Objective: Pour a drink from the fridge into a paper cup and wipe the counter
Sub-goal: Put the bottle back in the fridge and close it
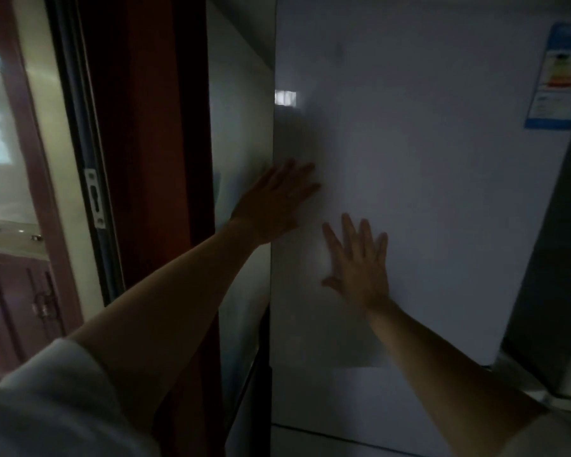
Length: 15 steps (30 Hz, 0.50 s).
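Observation:
The white fridge door [426, 179] fills the right half of the view, dimly lit. My left hand [274, 201] lies flat against the door's left edge with fingers straight. My right hand [360, 262] presses flat on the door a little lower and to the right, fingers spread and pointing up. Neither hand holds anything. No drink, paper cup or cloth is in view.
An energy label [556, 75] sticks on the door's upper right. A dark red door frame [152, 159] stands left of the fridge, with a sliding glass door [30, 143] beyond it. A counter [7, 235] and purple cabinets [17, 301] show through the glass.

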### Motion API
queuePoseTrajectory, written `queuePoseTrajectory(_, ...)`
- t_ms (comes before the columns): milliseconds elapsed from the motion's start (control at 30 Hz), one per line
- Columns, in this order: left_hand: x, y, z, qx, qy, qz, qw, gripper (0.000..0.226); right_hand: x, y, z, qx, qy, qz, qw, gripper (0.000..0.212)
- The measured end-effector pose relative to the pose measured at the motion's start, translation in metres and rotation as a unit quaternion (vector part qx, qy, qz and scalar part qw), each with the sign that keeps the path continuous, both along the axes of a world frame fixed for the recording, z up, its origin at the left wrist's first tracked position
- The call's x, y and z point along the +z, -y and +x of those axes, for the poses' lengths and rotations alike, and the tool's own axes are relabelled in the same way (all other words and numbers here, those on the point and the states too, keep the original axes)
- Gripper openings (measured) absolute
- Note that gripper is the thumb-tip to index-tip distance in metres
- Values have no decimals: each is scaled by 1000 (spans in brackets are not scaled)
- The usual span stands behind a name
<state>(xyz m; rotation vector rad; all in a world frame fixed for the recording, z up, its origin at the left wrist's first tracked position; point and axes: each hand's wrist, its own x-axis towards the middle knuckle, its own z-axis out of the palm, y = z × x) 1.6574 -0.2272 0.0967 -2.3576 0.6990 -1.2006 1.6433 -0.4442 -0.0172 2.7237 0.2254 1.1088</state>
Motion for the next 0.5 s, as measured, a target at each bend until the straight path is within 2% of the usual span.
queuePoseTrajectory(233, -5, 1, 50, -37, 1, -26, 999, 98, -3, 6, 37, 11, 18, 8, 1000, 121)
queuePoseTrajectory(400, -21, 5, 85, -78, -78, -51, 993, 89, -10, 13, 68, 20, 21, 17, 999, 118)
queuePoseTrajectory(500, -38, 14, 104, -97, -115, -106, 983, 80, -15, 24, 84, 32, 39, 10, 999, 122)
